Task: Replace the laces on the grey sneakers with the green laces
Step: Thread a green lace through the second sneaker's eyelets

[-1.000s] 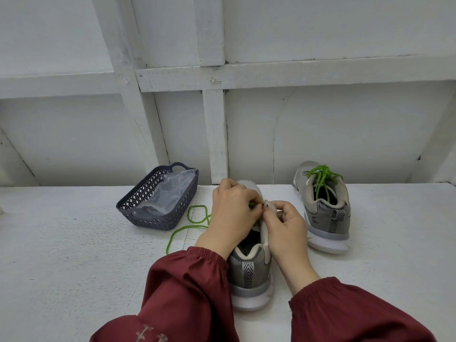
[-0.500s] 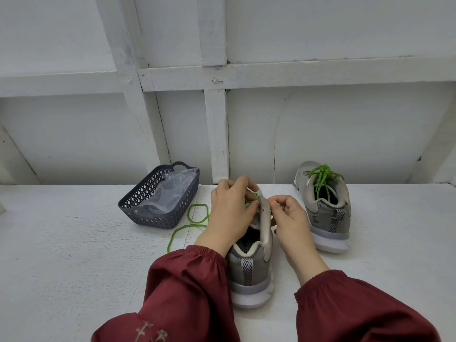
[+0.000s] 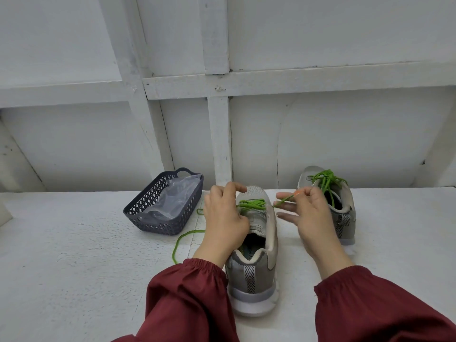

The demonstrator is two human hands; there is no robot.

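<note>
A grey sneaker stands heel toward me in the middle of the white table. A green lace crosses its front eyelets, and its loose end trails on the table to the left. My left hand rests against the shoe's left side, fingers curled at the lace. My right hand pinches the lace's other end just right of the shoe, pulled clear of it. A second grey sneaker with a green lace threaded in it stands behind my right hand.
A dark grey plastic basket holding a clear plastic bag sits left of the shoes. A white panelled wall rises at the table's back edge. Red sleeves cover both forearms.
My right hand has moved right, away from the shoe, drawing the green lace end out through the eyelet. My left hand shifted to the shoe's left side, uncovering the laced front.
</note>
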